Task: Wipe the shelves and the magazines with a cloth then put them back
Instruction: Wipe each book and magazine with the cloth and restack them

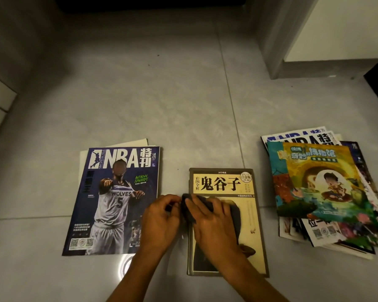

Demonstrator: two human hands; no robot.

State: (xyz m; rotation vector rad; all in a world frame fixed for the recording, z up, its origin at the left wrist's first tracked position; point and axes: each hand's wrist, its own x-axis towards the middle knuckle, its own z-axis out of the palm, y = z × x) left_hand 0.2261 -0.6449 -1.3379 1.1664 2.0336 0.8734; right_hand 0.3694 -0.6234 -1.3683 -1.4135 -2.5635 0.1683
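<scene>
We see the right hand (207,216) pressing a dark cloth (227,209) flat on the yellow book (225,184) lying on the floor (162,105), its fingers spread over the fabric. The left hand (159,216) is curled at the cloth's left end; we cannot tell whether it pinches it. The hands hide much of the book's cover. An NBA magazine (114,192) lies left, a loose magazine pile (319,182) right, its lower issues mostly covered.
</scene>
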